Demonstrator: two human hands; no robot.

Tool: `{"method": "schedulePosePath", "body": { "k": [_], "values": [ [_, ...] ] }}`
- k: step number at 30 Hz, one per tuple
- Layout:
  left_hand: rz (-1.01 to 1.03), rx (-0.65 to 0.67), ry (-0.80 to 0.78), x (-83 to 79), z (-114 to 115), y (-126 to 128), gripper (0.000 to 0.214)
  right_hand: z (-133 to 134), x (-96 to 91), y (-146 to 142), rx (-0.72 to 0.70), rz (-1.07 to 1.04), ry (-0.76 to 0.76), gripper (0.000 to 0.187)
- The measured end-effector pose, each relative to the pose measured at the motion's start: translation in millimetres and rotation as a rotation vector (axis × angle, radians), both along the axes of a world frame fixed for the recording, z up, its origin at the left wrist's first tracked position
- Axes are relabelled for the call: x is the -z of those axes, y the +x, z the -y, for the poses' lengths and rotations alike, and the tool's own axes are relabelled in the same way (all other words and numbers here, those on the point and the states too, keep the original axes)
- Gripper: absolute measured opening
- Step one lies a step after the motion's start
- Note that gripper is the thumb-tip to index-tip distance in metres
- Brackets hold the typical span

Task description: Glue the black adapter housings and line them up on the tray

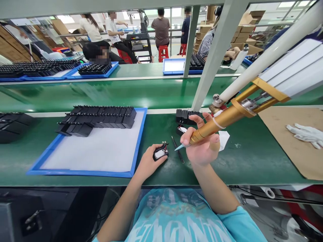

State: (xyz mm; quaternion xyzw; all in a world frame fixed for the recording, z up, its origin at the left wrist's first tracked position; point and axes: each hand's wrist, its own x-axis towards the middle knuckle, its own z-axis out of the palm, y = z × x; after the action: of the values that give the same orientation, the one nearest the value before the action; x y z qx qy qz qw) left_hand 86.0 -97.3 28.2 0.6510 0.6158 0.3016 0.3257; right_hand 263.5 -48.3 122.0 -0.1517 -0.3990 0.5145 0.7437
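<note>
My left hand [147, 163] rests on the green bench and pinches a small black part [160, 152] with a white face and small wires on top. My right hand [204, 143] is wrapped around the gold nozzle of a glue gun [228, 116], whose pale blue tip [179, 147] points down-left, a short way right of the part. The gun's white cartridge tubes run up to the top right. A thin dark tool [178, 149] lies on the bench between the two hands.
A blue-rimmed white tray [101, 149] at my left holds several rows of black parts [98, 119]. More black parts [185, 116] sit behind my right hand. A cardboard sheet [290, 141] with white gloves [306, 134] lies at the right. Other people work at benches behind.
</note>
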Motion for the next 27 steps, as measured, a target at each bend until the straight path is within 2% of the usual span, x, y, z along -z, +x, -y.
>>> {"method": "schedulePosePath", "body": {
  "k": [4,7,10,13,16,22,27],
  "values": [
    [0.106,0.087,-0.085,-9.5,-12,-4,0.050,-2,2.1,5,0.010,-0.009,0.002,0.040],
    [0.218,0.143,-0.108,-10.7,-22,1,0.049,-1,3.9,8,-0.009,-0.015,0.009,0.039],
    [0.299,0.080,-0.052,-5.2,-26,10,0.036,-1,5.1,11,-0.016,-0.007,-0.002,0.040],
    [0.182,-0.034,0.114,0.1,-24,15,0.024,-1,5.6,12,-0.025,-0.004,-0.005,0.043],
    [0.007,-0.039,0.262,-0.7,-21,13,0.020,-1,5.6,13,-0.043,-0.020,-0.004,0.042],
    [-0.243,0.155,0.285,-13.7,-8,5,0.047,-1,4.5,14,-0.046,-0.023,-0.028,0.042],
    [-0.289,0.105,0.337,-8.1,1,6,0.040,0,4.2,13,-0.048,-0.027,-0.026,0.043]
  ]
}}
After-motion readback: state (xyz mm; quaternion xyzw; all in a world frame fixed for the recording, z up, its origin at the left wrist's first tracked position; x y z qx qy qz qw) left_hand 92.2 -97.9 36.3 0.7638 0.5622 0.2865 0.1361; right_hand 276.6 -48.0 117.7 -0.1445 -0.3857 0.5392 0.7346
